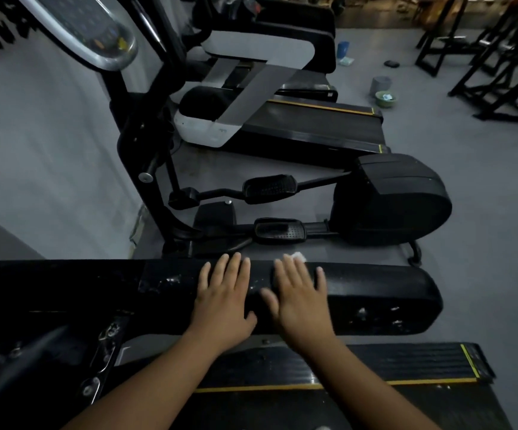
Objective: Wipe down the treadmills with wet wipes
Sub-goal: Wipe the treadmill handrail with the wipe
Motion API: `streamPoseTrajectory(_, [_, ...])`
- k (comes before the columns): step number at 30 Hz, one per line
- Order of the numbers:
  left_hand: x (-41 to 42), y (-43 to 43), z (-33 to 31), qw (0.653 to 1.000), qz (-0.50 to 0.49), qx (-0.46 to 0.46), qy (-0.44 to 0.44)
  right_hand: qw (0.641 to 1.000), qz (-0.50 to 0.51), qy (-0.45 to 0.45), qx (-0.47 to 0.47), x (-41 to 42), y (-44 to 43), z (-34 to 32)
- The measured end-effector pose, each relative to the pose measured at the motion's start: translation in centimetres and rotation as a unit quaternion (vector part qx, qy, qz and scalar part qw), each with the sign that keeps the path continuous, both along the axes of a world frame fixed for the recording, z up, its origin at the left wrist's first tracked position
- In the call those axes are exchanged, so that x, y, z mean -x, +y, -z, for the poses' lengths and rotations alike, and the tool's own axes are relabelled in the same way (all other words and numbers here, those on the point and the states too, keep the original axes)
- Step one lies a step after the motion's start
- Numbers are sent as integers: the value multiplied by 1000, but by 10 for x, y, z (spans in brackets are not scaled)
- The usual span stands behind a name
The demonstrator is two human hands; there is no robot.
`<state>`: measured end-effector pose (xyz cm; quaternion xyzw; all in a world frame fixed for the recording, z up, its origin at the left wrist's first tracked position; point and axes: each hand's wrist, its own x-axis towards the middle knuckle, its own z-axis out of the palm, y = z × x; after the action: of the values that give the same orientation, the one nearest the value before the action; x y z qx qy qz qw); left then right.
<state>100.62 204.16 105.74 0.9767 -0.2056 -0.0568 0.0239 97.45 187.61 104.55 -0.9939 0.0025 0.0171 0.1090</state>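
Scuffed black treadmill rail (375, 293), grey gym floor (484, 187), elliptical (391, 200) beyond

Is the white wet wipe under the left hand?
No, the white wet wipe shows under the fingers of the right hand; the left hand lies flat on the black treadmill rail.

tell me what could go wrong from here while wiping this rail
1. The wipe shows only as a small corner past the fingertips of the right hand, at the far edge of the black rail; it might slip off toward the floor.
2. The left hand rests bare and flat on the rail, so it could smudge wiped areas.
3. White flecks left of that hand may get missed.
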Motion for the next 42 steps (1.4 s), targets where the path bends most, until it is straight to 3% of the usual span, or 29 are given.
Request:
streamPoseTrajectory(3, [-8,10,-6,999,31,-28,25,995,-95,-9,35,29,-5,8])
streamPoseTrajectory(9, [-16,35,5,999,34,-13,-12,999,32,3,-3,-4,-13,1])
streamPoseTrajectory(14, [-17,34,9,999,32,-16,-19,996,-82,-8,19,35,9,9])
streamPoseTrajectory(19, [-16,35,9,999,40,-8,-22,1000,8,7,-1,-16,2,-3])
streamPoseTrajectory(22, [-17,37,4,999,50,-12,-10,999,-52,11,-12,-5,32,-2])
streamPoseTrajectory(27, [-18,37,5,998,50,-16,-18,993,-87,-75,-27,10,6,-2])
streamPoseTrajectory(32, [-17,37,5,999,47,-9,-7,992,28,-94,-81,-33,5,-10])
streamPoseTrajectory(35, [-17,37,6,999,50,-4,-12,991,40,-105,-72,-36,22,-1])
streamPoseTrajectory(40, [-18,39,7,998,55,0,-14,993,-80,-83,11,30,24,18])
streamPoseTrajectory(42, [-17,39,8,998,51,2,-20,995,-60,-68,43,32,3,18])
